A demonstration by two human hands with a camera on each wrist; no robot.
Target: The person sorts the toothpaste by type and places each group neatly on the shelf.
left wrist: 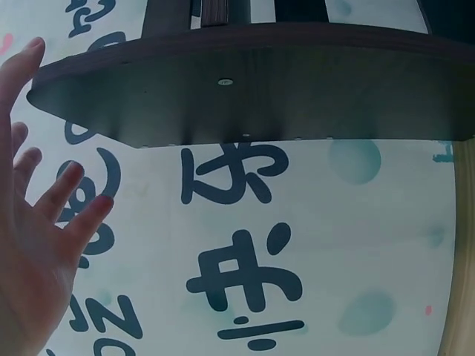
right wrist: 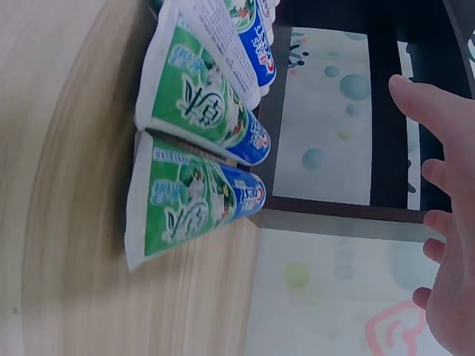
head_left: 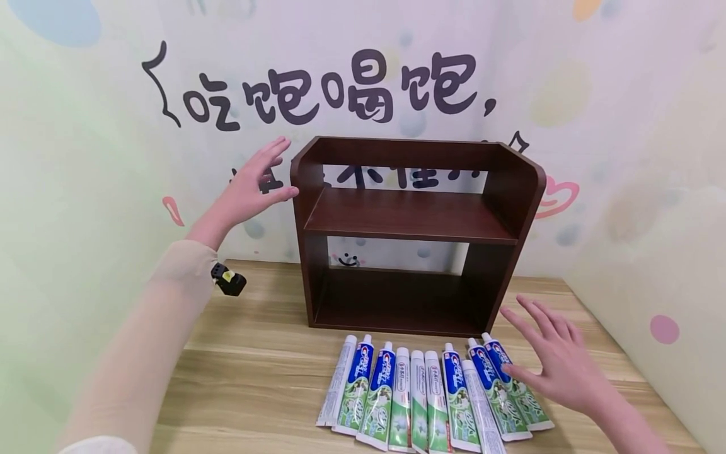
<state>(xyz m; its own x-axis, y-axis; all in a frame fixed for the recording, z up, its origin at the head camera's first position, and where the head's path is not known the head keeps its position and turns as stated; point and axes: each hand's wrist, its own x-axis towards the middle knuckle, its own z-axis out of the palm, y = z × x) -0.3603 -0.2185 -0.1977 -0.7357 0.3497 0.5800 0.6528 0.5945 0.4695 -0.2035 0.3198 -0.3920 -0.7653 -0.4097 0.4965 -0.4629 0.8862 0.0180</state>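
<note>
A dark brown two-tier wooden shelf (head_left: 411,213) stands upright against the wall. My left hand (head_left: 249,190) is raised beside its upper left side, fingers spread, with the thumb tip right at the panel's edge. In the left wrist view, that side panel (left wrist: 260,96) stretches to the right of the hand. My right hand (head_left: 558,369) hovers at the lower right of the shelf, fingers apart and holding nothing. Its thumb overlaps the rightmost blue-and-green toothpaste tube (head_left: 527,403) in the head view. Several toothpaste tubes (head_left: 379,397) lie side by side before the shelf, caps toward it.
The wood-grain table (head_left: 255,372) carries the shelf and tubes. Behind it rises a white wall (head_left: 363,25) with large black lettering, and side walls close in on both sides. A small black device (head_left: 229,280) sits at my left wrist.
</note>
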